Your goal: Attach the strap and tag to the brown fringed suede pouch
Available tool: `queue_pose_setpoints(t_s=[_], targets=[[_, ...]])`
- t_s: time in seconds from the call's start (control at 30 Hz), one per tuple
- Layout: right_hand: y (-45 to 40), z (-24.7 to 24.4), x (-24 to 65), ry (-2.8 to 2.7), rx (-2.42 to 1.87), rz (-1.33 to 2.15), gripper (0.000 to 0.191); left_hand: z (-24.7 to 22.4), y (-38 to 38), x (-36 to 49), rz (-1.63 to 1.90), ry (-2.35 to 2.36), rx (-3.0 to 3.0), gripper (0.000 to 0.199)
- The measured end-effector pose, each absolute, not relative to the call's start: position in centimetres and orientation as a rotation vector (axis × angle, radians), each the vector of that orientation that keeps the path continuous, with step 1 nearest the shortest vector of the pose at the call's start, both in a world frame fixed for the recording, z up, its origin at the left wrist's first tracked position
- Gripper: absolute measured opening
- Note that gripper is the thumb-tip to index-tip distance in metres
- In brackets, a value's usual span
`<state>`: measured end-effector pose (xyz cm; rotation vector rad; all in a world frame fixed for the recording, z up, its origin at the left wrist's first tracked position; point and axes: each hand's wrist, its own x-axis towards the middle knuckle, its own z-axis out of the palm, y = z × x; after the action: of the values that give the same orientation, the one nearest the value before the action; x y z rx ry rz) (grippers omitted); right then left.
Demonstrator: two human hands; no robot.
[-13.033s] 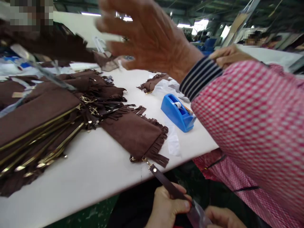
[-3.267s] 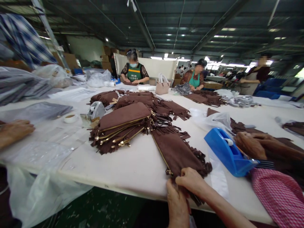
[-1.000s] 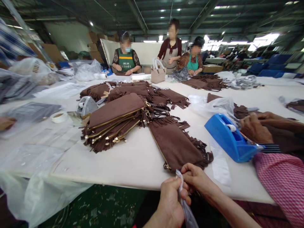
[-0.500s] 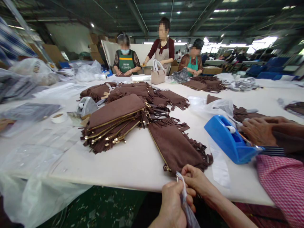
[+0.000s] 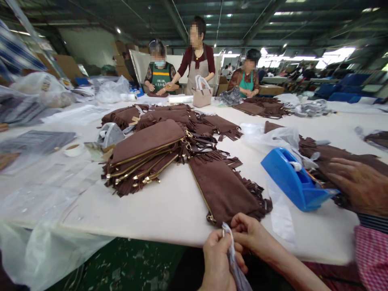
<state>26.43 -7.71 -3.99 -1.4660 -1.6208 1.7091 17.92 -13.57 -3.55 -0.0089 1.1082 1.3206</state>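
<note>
At the table's front edge, my left hand [image 5: 216, 258] is closed around a gathered strip of thin, whitish-grey plastic bag [image 5: 238, 268]. My right hand [image 5: 253, 234] meets it from the other side, thumb and fingers pinched at the plastic's upper part; the exact grip is partly hidden. Just beyond my fingers lies a brown fringed pouch [image 5: 226, 188] with a gold zip along its left side. Left of that is a stack of similar brown pouches [image 5: 148, 141], their zip ends towards me.
A blue tape dispenser [image 5: 298, 180] stands to the right, beside a co-worker's hand [image 5: 360, 184] on brown fabric. More brown pouches [image 5: 169, 117] lie behind the stack. A grey tape dispenser [image 5: 110, 135] and tape roll [image 5: 72, 150] are at left. Three people work across the table [image 5: 127, 218].
My hands stay together on the plastic, shifted slightly left and down. The co-worker's hand at right has moved right and now lies flatter. The standing person opposite leans left, reaching towards the seated neighbour.
</note>
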Motion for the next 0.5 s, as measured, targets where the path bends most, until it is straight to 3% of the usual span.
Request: queue_pose_setpoints(t_s=[0.27, 0.4, 0.5], targets=[[-10.1, -3.4, 28.7, -1.698, -1.545, 1.523, 0.014, -5.4, -14.0, 16.9, 1.264, 1.272, 0.255, 0.03], [-11.2, -3.2, 28.6, -1.762, -1.566, 1.367, 0.023, -6.0, -14.2, 16.6, 1.26, 1.436, 0.507, 0.025], [-11.9, -3.2, 28.4, -1.752, -1.478, 1.5, 0.029, -6.1, -14.3, 16.4, 1.167, 1.512, 0.758, 0.018]])
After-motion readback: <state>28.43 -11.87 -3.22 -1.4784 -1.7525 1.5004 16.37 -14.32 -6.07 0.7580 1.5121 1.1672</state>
